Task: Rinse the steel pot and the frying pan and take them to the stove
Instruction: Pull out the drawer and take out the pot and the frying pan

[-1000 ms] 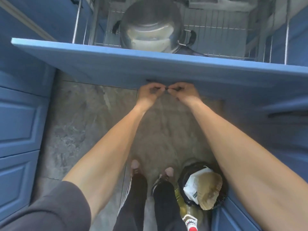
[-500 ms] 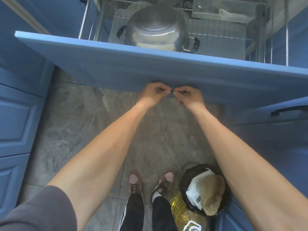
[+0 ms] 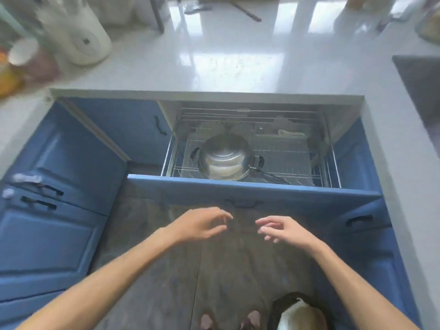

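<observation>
Your left hand (image 3: 198,226) and right hand (image 3: 284,229) hang relaxed, holding nothing, near the blue pull-out drawer (image 3: 257,195). The round steel pot (image 3: 225,160) sits upside-down inside, far side. Fetching step: reach in for both side handles.

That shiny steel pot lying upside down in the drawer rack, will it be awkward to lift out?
Probably a little. The steel pot lies dome-up on the wire rack, so its smooth polished surface looks slippery. Its black side handles likely offer the safer grip. It looks rigid and thin-walled, so probably light for its size.
</observation>
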